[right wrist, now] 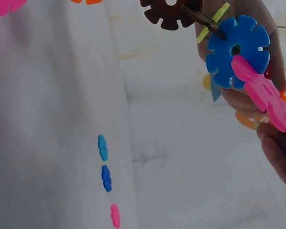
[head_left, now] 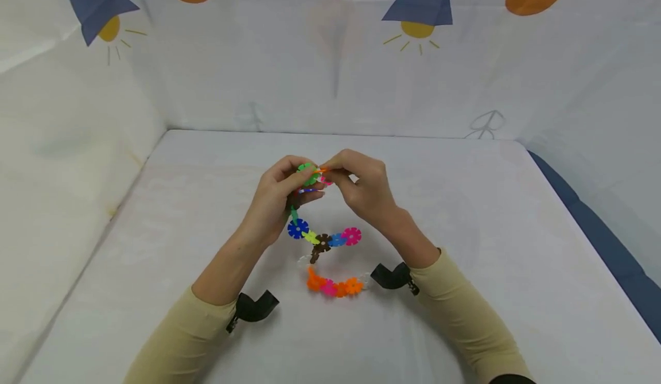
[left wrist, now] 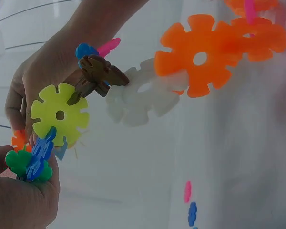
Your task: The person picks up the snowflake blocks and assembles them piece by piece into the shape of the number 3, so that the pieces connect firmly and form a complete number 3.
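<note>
My left hand (head_left: 273,192) grips one end of a chain of interlocking notched plastic discs, a green disc (head_left: 308,173) between its thumb and fingers. With thumb and forefinger my right hand (head_left: 364,186) pinches an orange disc (head_left: 322,170), seen edge-on against the green one. Below the left hand the chain runs down through a blue disc (head_left: 298,228), a yellow disc (left wrist: 60,115) and brown discs (head_left: 323,242). One branch ends in a pink disc (head_left: 352,236); another passes a clear disc (left wrist: 143,93) to several orange and pink discs (head_left: 341,288). Fingers partly hide the upper discs.
Loose discs lie in a row on the white table, among them a dark blue disc (right wrist: 106,178) and a pink disc (right wrist: 115,216). Black wrist cameras (head_left: 253,306) stick out from both sleeves. A white cloth wall (head_left: 330,85) with printed lamps stands behind the table.
</note>
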Motion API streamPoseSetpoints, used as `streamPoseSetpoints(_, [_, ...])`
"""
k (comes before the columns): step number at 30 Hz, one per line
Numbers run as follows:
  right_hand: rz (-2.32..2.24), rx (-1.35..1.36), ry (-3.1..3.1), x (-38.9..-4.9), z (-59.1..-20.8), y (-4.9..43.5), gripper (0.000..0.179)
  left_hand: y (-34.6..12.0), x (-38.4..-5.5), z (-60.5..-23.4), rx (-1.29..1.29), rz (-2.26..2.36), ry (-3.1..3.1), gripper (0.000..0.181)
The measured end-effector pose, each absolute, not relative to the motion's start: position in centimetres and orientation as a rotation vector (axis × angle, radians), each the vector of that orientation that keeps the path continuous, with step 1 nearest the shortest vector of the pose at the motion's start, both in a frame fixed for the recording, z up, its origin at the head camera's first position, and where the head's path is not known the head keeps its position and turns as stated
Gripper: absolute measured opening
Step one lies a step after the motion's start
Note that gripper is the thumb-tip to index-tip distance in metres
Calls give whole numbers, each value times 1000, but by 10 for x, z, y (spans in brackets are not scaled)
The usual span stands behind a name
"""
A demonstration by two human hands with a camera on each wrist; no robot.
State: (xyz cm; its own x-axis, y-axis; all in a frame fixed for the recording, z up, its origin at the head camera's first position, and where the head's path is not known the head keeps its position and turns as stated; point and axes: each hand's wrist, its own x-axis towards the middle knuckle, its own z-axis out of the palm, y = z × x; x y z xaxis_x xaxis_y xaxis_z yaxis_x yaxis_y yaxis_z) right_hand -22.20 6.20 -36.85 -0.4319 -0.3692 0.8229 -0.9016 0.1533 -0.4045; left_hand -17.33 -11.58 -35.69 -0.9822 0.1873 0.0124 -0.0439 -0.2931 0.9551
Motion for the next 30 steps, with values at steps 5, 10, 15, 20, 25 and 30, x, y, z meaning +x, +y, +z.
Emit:
streamPoseSetpoints(5, [1214, 1132, -2008, -228, -369, 69, 7, -116, -175, -359, 164, 2377, 1828, 13])
streamPoseSetpoints(10, [1251, 1006, -2213, -241, -379, 77, 6, -118, -176, -360, 125, 2397, 1832, 12])
streamPoseSetpoints(15, [1285, 855, -2452, -257, -397, 83, 4, -119, -177, -360, 109, 2389, 1827, 12])
streamPoseSetpoints(20, [1282, 809, -2623, -268, -410, 87, 7, -119, -177, -361, 97, 2326, 1864, 17])
streamPoseSetpoints(25, [1239, 817, -2771, -275, -419, 89, 11, -119, -179, -362, 101, 2291, 1870, 25])
streamPoseSetpoints(30, [1221, 838, -2837, -281, -428, 89, 15, -118, -178, -362, 128, 2274, 1879, 25])
